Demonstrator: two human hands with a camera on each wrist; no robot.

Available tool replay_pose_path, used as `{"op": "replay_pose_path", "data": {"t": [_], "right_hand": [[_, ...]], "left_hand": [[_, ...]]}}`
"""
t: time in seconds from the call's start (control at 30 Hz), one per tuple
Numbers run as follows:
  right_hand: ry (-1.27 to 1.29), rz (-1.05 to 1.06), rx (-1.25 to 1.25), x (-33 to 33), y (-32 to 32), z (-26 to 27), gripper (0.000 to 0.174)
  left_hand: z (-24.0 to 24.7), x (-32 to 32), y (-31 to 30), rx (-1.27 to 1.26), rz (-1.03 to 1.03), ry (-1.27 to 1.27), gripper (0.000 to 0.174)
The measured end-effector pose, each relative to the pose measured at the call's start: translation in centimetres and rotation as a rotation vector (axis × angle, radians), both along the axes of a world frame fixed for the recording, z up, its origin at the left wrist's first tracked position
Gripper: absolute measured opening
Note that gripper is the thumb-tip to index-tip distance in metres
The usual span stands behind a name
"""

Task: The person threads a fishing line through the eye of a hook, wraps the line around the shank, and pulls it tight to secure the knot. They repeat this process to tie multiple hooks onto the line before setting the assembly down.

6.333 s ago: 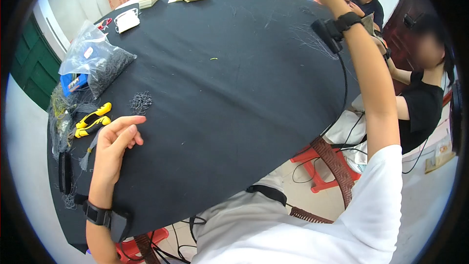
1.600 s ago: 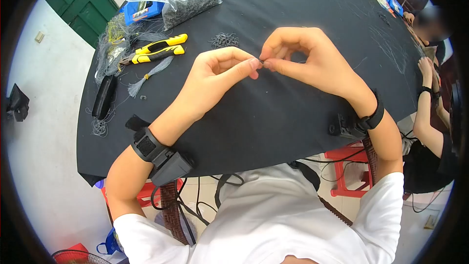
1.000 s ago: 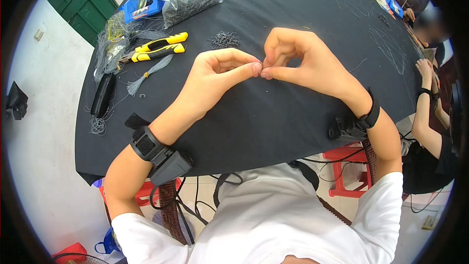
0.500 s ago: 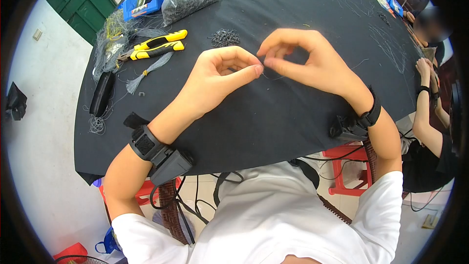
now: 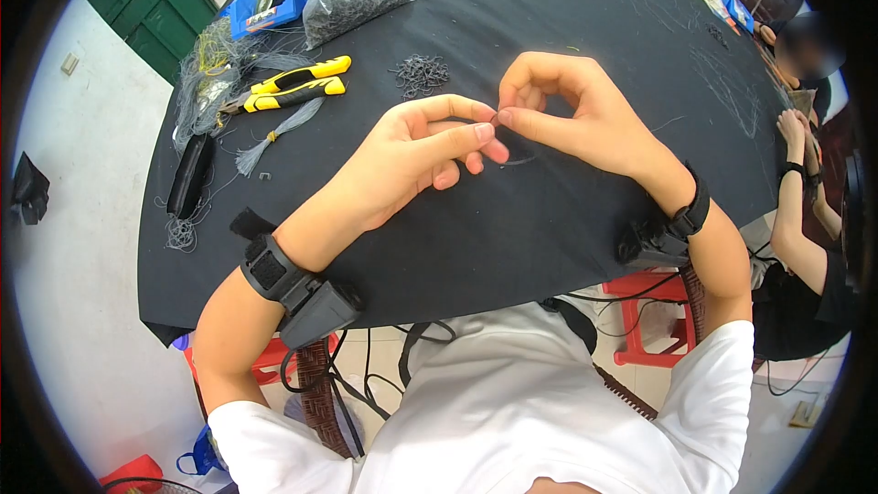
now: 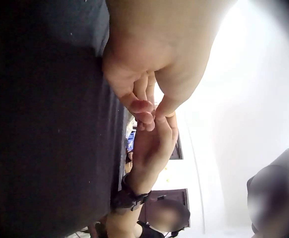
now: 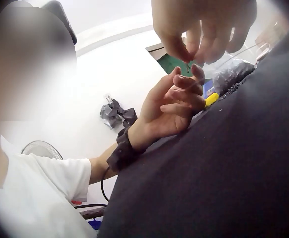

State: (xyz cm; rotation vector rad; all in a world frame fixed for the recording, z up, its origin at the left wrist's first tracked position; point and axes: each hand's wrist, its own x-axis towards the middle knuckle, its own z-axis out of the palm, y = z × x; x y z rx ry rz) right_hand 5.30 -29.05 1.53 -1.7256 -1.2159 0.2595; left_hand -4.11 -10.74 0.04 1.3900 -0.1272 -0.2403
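My left hand (image 5: 402,151) and right hand (image 5: 581,114) meet over the black-covered table, thumb and index tips almost touching. A small dark piece (image 7: 188,67) sticks out from the right hand's pinch. A thin, see-through line (image 5: 519,162) curves below the fingertips, and the left thumb and index pinch it. The other left fingers are spread out beneath. Which hand bears more of the piece I cannot tell. Just beyond the hands lies a heap of small dark wire-like pieces (image 5: 421,75). Yellow-and-black pliers (image 5: 297,91) lie to the left.
A tied bundle of pale line (image 5: 273,141) and a black case (image 5: 190,176) lie near the pliers. Behind them are tangled line (image 5: 203,96), a blue box (image 5: 265,15) and a clear bag of dark pieces (image 5: 357,11). Another person's hand (image 5: 794,131) is at right.
Since the oldest frame, my right hand has come from the far right side to the left hand. Lately the fingertips parted slightly, then met again; the left's lower fingers have spread.
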Motion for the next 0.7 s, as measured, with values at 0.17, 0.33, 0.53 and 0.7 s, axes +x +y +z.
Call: {"op": "replay_pose_path", "data": {"t": [0.17, 0.33, 0.53, 0.7], "right_hand": [[0.212, 0.023, -0.040, 0.0, -0.3, 0.2, 0.011], [0.259, 0.016, -0.075, 0.7, 0.3, 0.5, 0.013], [-0.359, -0.061, -0.173, 4.5, 4.2, 1.9, 0.013], [-0.509, -0.066, -0.367, 7.7, 7.5, 0.3, 0.016]], "left_hand": [[-0.7, 0.2, 0.4, 0.053, 0.013, -0.016, 0.018], [-0.5, -0.1, 0.6, 0.209, -0.059, -0.082, 0.016], [-0.5, -0.9, 0.2, 0.227, -0.138, -0.047, 0.011], [-0.3, -0.8, 0.4, 0.223, -0.148, -0.035, 0.011]]}}
